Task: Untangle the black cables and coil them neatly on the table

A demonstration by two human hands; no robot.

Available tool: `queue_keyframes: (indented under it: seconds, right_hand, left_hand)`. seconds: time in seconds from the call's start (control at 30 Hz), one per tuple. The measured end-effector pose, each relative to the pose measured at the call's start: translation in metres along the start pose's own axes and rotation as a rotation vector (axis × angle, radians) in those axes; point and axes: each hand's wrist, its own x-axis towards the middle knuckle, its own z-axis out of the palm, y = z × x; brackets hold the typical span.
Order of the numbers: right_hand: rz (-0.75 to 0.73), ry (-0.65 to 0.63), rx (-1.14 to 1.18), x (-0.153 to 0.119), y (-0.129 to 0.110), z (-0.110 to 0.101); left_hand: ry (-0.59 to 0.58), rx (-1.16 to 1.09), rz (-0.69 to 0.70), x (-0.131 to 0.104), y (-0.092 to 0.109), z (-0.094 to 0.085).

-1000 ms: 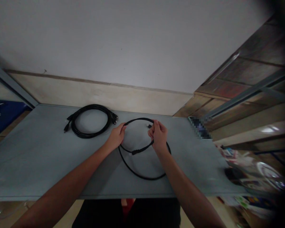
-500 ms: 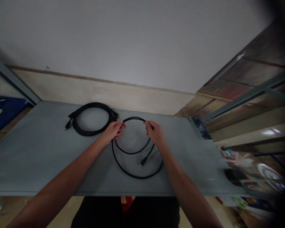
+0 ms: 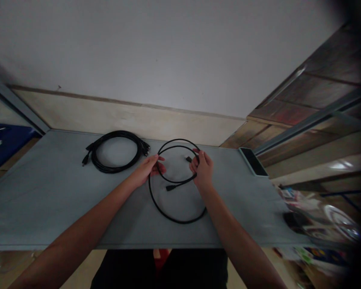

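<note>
A black cable [image 3: 177, 221] is bent into loops between my two hands, its lowest loop hanging over or lying on the grey table. My left hand [image 3: 152, 166] pinches the loops at their left side between thumb and index finger, the other fingers loosely curled. On the right side, my right hand [image 3: 202, 166] is closed around the cable. One black connector [image 3: 171, 187] sticks out leftward inside the loops, and another connector end [image 3: 188, 159] shows at my right fingers. Just left of my left hand lies a coiled bundle of black cables [image 3: 100, 164] with several plugs at its sides.
The grey tabletop [image 3: 60, 200] runs across the view, with a pale wall [image 3: 156, 60] behind it. At the table's right end lies a dark, light-edged phone-like slab [image 3: 254, 162]. Blurred clutter [image 3: 319, 216] sits beyond the right edge, a blue surface [image 3: 12, 144] on the left.
Both hands have shifted slightly right. The loops overlap more at the top, and the connector has swung left inside them. A second connector end now shows at my right fingers.
</note>
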Motion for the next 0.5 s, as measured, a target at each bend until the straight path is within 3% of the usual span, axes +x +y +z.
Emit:
queue_keyframes:
  seconds: [0.2,0.4,0.5]
  right_hand:
    - [-0.054,0.086,0.181,0.001,-0.001,-0.002]
    - [-0.053,0.084,0.248,-0.002,-0.003,0.001]
    - [-0.055,0.056,0.208,-0.002,-0.002,0.003]
  left_hand:
    - [-0.169,0.092,-0.013,-0.007,0.005,0.000]
    - [-0.367,-0.109,-0.229,-0.020,0.015,0.008]
    - [-0.370,-0.147,-0.246,-0.021,0.014,0.010]
